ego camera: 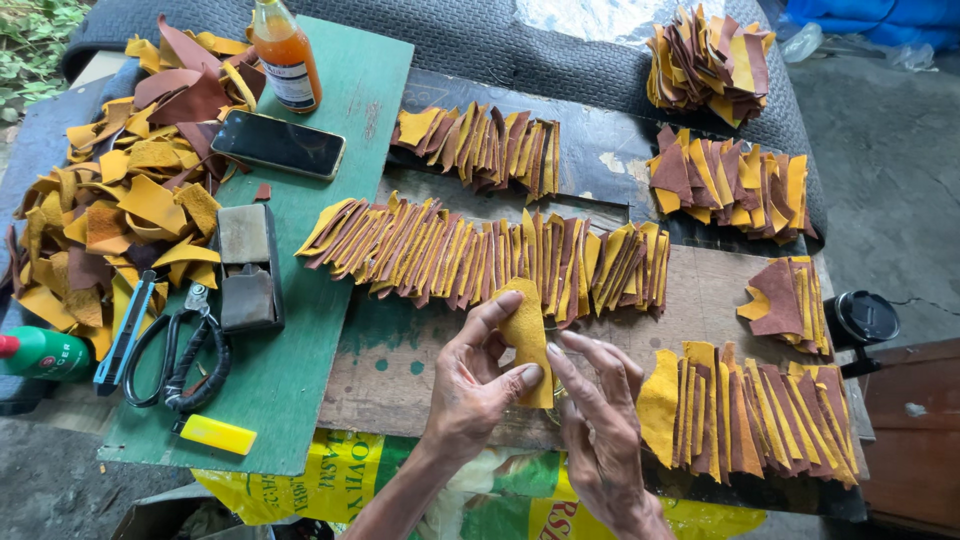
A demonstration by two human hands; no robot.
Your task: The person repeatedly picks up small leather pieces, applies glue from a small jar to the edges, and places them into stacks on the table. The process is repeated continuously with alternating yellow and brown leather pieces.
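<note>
While both hands are working at the lower centre of the frame, the left hand (470,385) is pinching a mustard-yellow leather piece (527,335) between thumb and fingers, holding it upright just below the long fanned row of leather pieces (480,255). Beside it, the right hand (600,420) is curling its fingers toward the same piece, fingertips touching or nearly touching its lower edge; whether it is gripping anything else cannot be told.

Underneath, a worn wooden board (400,375) is serving as the work surface, scuffed and blotched with green paint. Overlapping it at the left, a green painted panel (300,350) is carrying a dark phone (277,144), a bottle of orange liquid (286,55), a grey block (248,267), black-handled scissors (180,360), a blue utility knife (125,330) and a small yellow bar (218,434). At the far left edge, a loose heap of scraps (110,200) in yellow and brown is spilling over, with a green bottle (40,353) lying below it.

More stacks of cut pieces are sitting at the upper centre (480,145), upper right (710,55), right (730,185) and lower right (750,410) of the frame. A dark textured mat (480,35) is lying along the top, a yellow and green printed sack (420,485) is hanging below the board, and bare grey ground (890,170) is showing at the right, with green plants (35,35) at the upper left corner.
</note>
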